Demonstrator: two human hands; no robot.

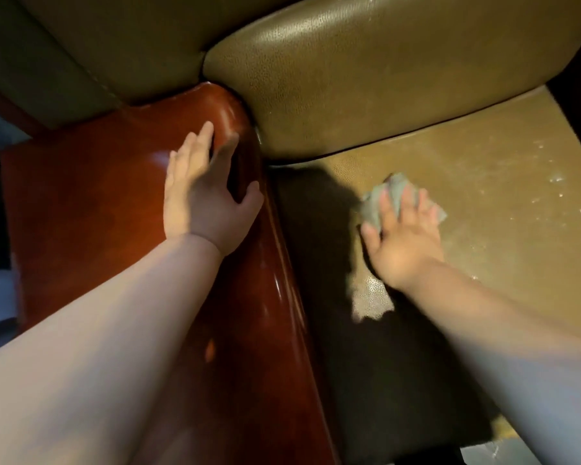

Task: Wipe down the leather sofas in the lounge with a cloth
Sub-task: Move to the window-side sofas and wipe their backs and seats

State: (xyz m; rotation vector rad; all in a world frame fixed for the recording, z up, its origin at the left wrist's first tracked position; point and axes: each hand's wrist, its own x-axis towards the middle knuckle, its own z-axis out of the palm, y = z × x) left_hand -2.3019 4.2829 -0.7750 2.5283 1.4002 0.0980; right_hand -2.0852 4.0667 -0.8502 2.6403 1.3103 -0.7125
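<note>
Head view — right hand (404,237) pressing cloth (396,196), sofa seat (497,182)

Dim, warm light. A heavy shadow (366,330) darkens the sofa seat (483,169) near the right hand's fingers (406,203), which look motion-blurred; beyond them damp streaks glint. Glare runs along the glossy wooden armrest (81,203) under the left hand's fingers (195,146). Wide-angle distortion bends the edges.
</note>
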